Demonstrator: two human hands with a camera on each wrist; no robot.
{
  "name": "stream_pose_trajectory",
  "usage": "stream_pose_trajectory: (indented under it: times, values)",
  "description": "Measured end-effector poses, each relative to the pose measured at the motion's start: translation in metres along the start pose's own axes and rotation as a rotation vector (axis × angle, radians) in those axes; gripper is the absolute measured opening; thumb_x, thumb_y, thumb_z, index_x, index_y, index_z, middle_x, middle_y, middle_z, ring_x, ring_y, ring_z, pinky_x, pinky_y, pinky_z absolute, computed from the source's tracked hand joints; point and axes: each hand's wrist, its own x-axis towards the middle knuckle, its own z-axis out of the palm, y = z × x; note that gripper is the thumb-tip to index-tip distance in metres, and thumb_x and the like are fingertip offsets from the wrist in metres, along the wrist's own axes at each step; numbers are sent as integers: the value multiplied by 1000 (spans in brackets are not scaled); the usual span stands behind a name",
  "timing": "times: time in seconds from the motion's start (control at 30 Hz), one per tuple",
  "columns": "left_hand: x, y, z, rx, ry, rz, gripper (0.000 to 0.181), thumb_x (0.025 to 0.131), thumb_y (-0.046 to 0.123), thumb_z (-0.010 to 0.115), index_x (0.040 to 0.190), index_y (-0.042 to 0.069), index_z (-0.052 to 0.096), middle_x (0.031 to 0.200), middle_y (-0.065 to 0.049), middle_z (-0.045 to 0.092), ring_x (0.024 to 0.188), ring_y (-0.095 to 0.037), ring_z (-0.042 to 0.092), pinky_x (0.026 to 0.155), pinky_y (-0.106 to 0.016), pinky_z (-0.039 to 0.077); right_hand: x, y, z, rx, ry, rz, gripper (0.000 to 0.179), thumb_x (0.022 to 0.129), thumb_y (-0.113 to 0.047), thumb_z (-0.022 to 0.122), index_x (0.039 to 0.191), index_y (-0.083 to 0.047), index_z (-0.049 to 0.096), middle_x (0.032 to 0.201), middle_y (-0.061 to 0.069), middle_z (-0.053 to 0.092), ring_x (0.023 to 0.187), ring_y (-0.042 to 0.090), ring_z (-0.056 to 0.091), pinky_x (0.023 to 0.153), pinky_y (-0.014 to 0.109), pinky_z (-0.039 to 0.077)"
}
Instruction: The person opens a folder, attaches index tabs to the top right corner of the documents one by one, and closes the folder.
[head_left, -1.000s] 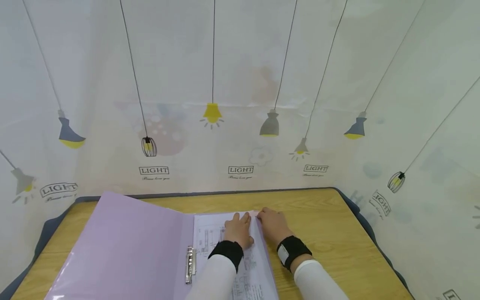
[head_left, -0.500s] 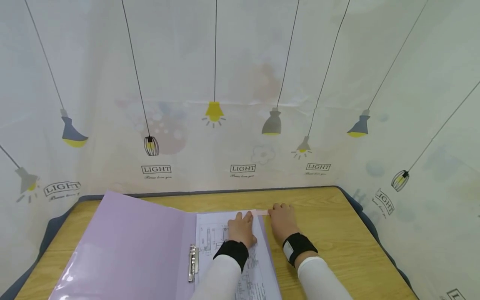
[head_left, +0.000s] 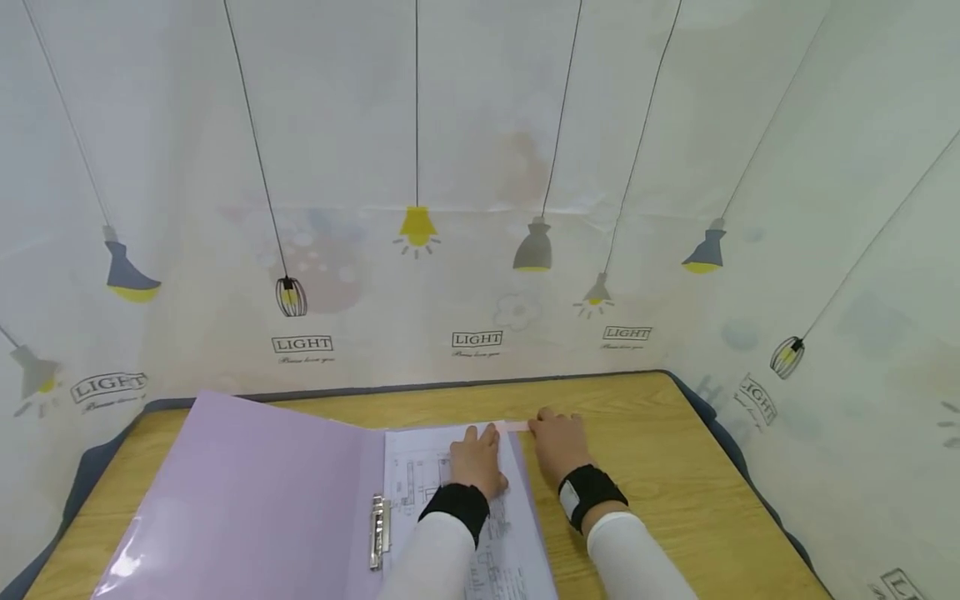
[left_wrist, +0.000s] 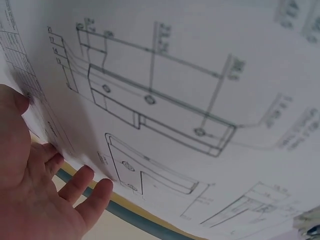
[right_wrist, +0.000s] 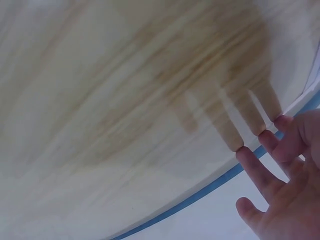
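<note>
A lilac clip folder lies spread, its cover to the left and printed drawing sheets on its right side. My left hand rests on the top sheet near its upper right corner, fingers extended. In the left wrist view that hand touches the page beside a line drawing of a bar-shaped part. A narrow pale pink paper strip spans from the left fingertips past the folder's right edge. My right hand pinches its outer end. In the right wrist view, several right-hand fingertips meet the tabletop.
The metal clip stands on the folder's inner spine, left of the sheets. Around the folder is a wood-grain table with a dark grey edge. A pale wall covering printed with hanging lamps rises right behind it.
My right hand has moved right from the sheet's corner, and more of the pink strip shows between the hands. The left hand keeps its place on the page.
</note>
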Motion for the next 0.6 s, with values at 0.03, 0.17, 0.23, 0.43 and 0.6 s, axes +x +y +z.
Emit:
stream_pose_trajectory:
  times: [0.03,0.17,0.23,0.43,0.6]
  values:
    - [-1,-3,0,-17,7,3,75,77,58,66,139,20,48,146,8,42,121,-19,44,82,-38,50,1,-2,0,6,3,-5,28,95,-16,54,121,-18,64,121,7,58,102,33,61,95,56,40]
    - [-7,-16,-5,-124,-10,54,75,80,47,70,141,12,44,149,0,40,122,-23,47,84,-36,51,2,-6,-2,43,1,0,27,94,-15,54,119,-17,66,119,8,59,99,33,62,95,57,40]
    - [-11,-21,-12,-234,-48,82,76,81,40,71,143,8,40,150,-5,36,124,-27,48,88,-37,51,3,-5,-3,58,-10,15,27,94,-14,55,118,-17,67,118,8,59,99,33,62,95,57,39]
    - [-34,-42,-29,-534,-141,108,80,86,28,69,148,4,25,156,-14,20,138,-36,31,105,-47,37,5,0,-3,82,-25,28,26,93,-12,55,115,-18,68,112,7,59,94,32,62,87,53,43]
    - [-66,-71,-37,-526,-103,47,82,83,30,71,148,5,27,156,-14,21,139,-41,25,100,-58,37,10,0,1,103,-18,22,26,96,-13,50,115,-17,69,107,8,59,91,31,62,80,51,48]
